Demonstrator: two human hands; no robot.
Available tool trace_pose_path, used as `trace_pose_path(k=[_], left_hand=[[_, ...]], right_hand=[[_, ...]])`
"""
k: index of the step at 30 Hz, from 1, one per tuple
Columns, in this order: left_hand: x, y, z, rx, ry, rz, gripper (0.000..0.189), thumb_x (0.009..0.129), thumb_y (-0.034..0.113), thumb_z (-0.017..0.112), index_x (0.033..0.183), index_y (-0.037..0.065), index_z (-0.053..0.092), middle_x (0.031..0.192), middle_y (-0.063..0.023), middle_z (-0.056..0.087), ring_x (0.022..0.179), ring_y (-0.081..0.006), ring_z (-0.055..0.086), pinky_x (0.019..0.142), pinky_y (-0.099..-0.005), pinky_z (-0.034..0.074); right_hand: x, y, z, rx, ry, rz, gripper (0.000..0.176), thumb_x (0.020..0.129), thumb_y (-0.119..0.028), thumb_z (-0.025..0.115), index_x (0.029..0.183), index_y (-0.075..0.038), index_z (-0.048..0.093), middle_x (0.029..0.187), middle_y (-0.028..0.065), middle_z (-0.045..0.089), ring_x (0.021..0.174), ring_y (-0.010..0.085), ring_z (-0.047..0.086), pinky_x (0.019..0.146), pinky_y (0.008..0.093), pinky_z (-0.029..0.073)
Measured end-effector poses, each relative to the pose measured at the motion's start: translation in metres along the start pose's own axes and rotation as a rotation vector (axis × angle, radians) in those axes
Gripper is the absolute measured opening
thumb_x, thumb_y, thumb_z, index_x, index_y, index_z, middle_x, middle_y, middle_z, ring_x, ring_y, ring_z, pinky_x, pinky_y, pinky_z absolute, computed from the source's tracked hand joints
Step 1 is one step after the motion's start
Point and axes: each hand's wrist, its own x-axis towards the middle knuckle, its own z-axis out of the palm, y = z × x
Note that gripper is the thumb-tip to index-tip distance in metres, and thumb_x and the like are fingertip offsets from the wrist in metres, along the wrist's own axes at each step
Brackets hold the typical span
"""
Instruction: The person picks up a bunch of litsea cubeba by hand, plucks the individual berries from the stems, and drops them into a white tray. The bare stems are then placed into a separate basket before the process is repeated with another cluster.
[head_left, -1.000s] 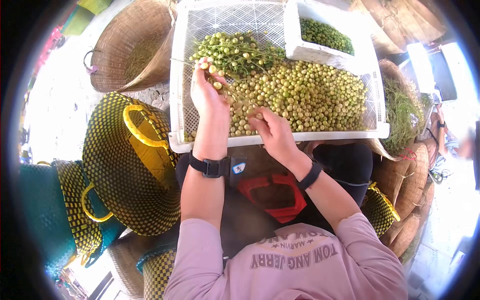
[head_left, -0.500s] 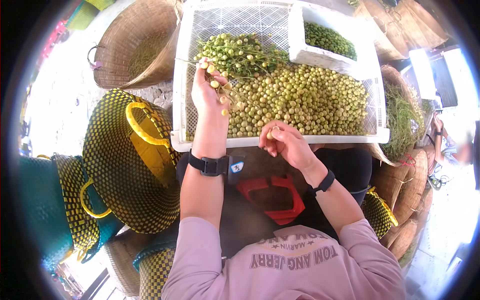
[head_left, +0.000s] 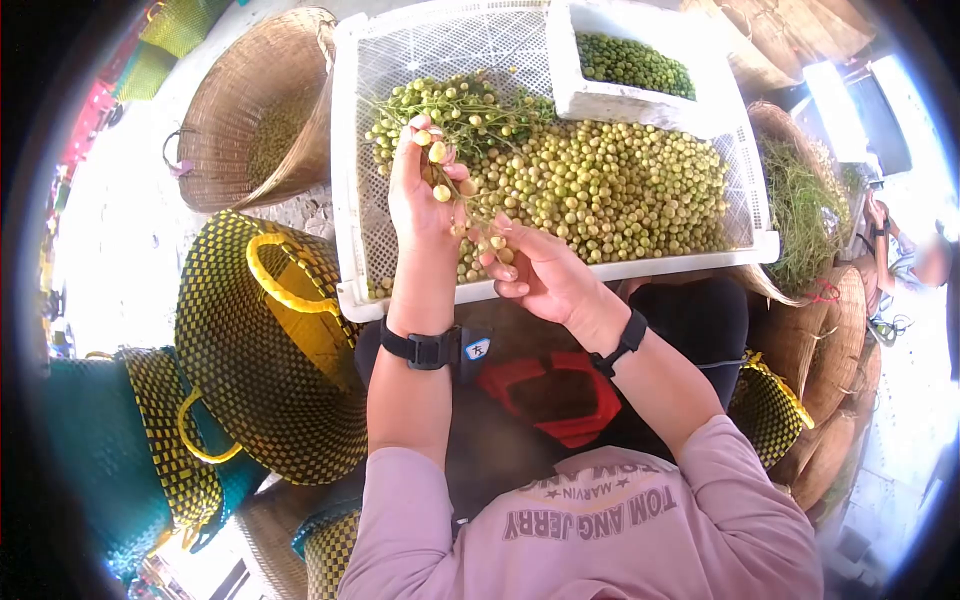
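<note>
A sprig of round yellow-green berries (head_left: 441,192) is held in my left hand (head_left: 418,210), its fruit hanging along the palm and fingers. At the sprig's lower end, my right hand (head_left: 550,277) has thumb and fingers closed on berries. Both hands are over the near left part of a white perforated plastic crate (head_left: 600,268). Loose yellow-green berries (head_left: 630,190) fill much of its floor to the right. Just beyond my left fingertips lies a heap of berries still on green stems (head_left: 470,110).
A white foam box (head_left: 640,112) of small green berries (head_left: 635,65) sits in the crate's far right corner. Woven baskets stand around: a brown one (head_left: 225,110) and a yellow-black one (head_left: 270,400) at left. Stripped stems (head_left: 795,225) and another person (head_left: 900,255) are at right.
My right hand has moved up and left from the crate's near edge to the sprig in my left hand. The view has shifted slightly.
</note>
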Motion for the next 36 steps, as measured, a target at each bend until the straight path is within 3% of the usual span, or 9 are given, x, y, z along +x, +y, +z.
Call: trace_pose_path(k=[9,14,18,24,27,36], left_hand=[[0.001,0.003,-0.001,0.044,-0.049,0.025,0.022,0.097,0.021,0.049,0.114,0.007,0.052,0.086,0.0015,0.052,0.07,-0.0062,0.047,0.057,-0.0169,0.043],[0.009,0.004,-0.011,0.002,0.096,0.068,0.022,0.095,0.023,0.053,0.11,0.008,0.057,0.081,0.0036,0.054,0.064,-0.0047,0.048,0.053,-0.0187,0.043],[0.006,0.005,-0.006,0.065,0.226,0.11,0.022,0.095,0.024,0.054,0.11,0.008,0.057,0.08,0.0036,0.054,0.066,-0.0048,0.05,0.052,-0.0181,0.043],[0.002,-0.002,0.003,0.113,0.244,0.141,0.02,0.095,0.02,0.052,0.109,0.007,0.059,0.084,0.0028,0.057,0.068,-0.0058,0.052,0.052,-0.0192,0.042],[0.004,-0.003,0.003,0.111,0.224,0.149,0.019,0.095,0.018,0.052,0.107,0.006,0.059,0.083,0.003,0.058,0.068,-0.0062,0.053,0.053,-0.0191,0.043],[0.003,-0.004,0.005,0.159,0.307,0.168,0.018,0.095,0.021,0.054,0.106,0.008,0.061,0.083,0.0031,0.058,0.067,-0.0064,0.053,0.052,-0.0197,0.043]], right_hand=[[-0.011,-0.004,0.011,0.023,0.04,-0.04,0.015,0.09,-0.024,0.064,0.092,-0.01,0.057,0.079,0.0002,0.057,0.064,0.0063,0.048,0.048,0.0177,0.035],[-0.016,-0.004,0.004,-0.074,0.038,-0.198,0.012,0.09,-0.017,0.064,0.094,-0.01,0.055,0.08,-0.0007,0.055,0.071,0.008,0.051,0.056,0.0217,0.039],[-0.015,0.001,-0.017,-0.068,-0.038,-0.198,0.013,0.09,-0.019,0.063,0.097,-0.011,0.055,0.08,-0.0006,0.055,0.07,0.0085,0.051,0.055,0.0225,0.039],[-0.002,0.007,-0.011,-0.07,0.074,-0.096,0.016,0.091,-0.024,0.062,0.099,-0.013,0.055,0.08,-0.0035,0.055,0.063,0.0044,0.045,0.046,0.0184,0.033],[0.002,0.008,-0.003,-0.158,0.035,-0.181,0.018,0.092,-0.027,0.06,0.1,-0.012,0.055,0.078,-0.0039,0.056,0.058,0.0007,0.04,0.042,0.0144,0.028],[-0.001,0.01,0.0,-0.211,0.052,-0.255,0.013,0.093,-0.024,0.058,0.092,-0.012,0.052,0.081,-0.0022,0.056,0.058,0.0013,0.04,0.043,0.0149,0.029]])
